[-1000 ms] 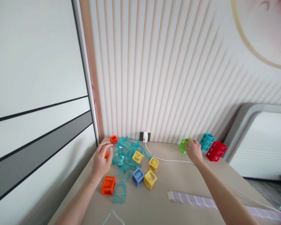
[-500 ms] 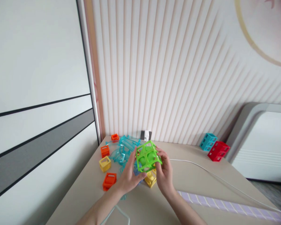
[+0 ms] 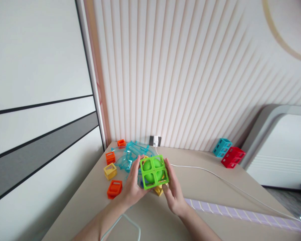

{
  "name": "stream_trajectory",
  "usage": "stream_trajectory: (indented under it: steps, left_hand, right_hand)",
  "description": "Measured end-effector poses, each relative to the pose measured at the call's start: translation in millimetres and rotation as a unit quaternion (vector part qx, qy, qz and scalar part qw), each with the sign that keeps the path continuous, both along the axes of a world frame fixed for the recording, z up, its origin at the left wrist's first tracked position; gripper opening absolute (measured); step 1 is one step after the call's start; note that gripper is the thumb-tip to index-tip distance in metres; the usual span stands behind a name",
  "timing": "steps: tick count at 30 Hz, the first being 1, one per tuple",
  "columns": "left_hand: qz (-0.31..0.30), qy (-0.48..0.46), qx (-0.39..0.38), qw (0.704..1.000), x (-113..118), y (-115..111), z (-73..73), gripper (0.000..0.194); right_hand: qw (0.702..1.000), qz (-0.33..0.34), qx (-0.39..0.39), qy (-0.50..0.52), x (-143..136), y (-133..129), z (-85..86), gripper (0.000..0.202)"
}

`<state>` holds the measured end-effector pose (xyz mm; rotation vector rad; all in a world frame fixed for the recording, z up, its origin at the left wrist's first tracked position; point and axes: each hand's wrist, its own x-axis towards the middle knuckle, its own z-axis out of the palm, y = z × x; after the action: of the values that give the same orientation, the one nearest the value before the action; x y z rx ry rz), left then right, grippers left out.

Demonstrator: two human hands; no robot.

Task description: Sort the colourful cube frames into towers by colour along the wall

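Note:
A bright green open-frame block (image 3: 154, 171), with rounded green cups showing inside its four-window face, is held up above the table. My left hand (image 3: 134, 182) grips its left side, the thumb under the lower edge. Against the right side lie the fingers of my right hand (image 3: 174, 190), its thumb near the lower right corner. Behind and below the block, a yellow block (image 3: 159, 190) and a bit of blue are partly hidden. Clear teal track pieces (image 3: 130, 155) lie in a heap beyond my left hand.
Orange blocks (image 3: 114, 189) and a yellow block (image 3: 110, 171) stand along the table's left side. Teal (image 3: 222, 147) and red (image 3: 233, 157) blocks stand at the back right. A white cable (image 3: 210, 171) runs from a wall charger (image 3: 156, 141) across the table (image 3: 200, 184). A purple strip (image 3: 225, 211) crosses the right.
The green block has been turned so its four-window face points squarely toward me, and it sits slightly lower. My right hand has shifted its hold along the side. The view has tilted a little.

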<state>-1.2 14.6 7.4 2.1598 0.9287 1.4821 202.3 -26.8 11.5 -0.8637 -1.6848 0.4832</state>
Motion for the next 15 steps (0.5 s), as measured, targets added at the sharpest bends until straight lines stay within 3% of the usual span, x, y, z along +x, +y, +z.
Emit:
stream_trajectory:
  steps: [3,7,10,15]
  left_hand:
    - [-0.003,-0.005,0.029,1.000,2,0,-5.4,0.106]
    - [0.001,0.009,0.063,0.998,4,-3,-7.8,0.110]
    - [-0.016,0.041,0.086,0.995,4,-5,-5.7,0.110]
    - [-0.089,0.112,0.064,0.988,0,-6,0.1,0.104]
  right_hand:
    - [0.999,-0.011,-0.030,0.042,-2,0,-8.8,0.058]
    - [0.975,-0.064,-0.149,0.153,-13,1,-13.9,0.057]
    - [0.949,-0.105,-0.211,0.207,-19,4,-5.2,0.063]
    - [0.950,-0.081,-0.215,0.210,-21,8,12.0,0.062]
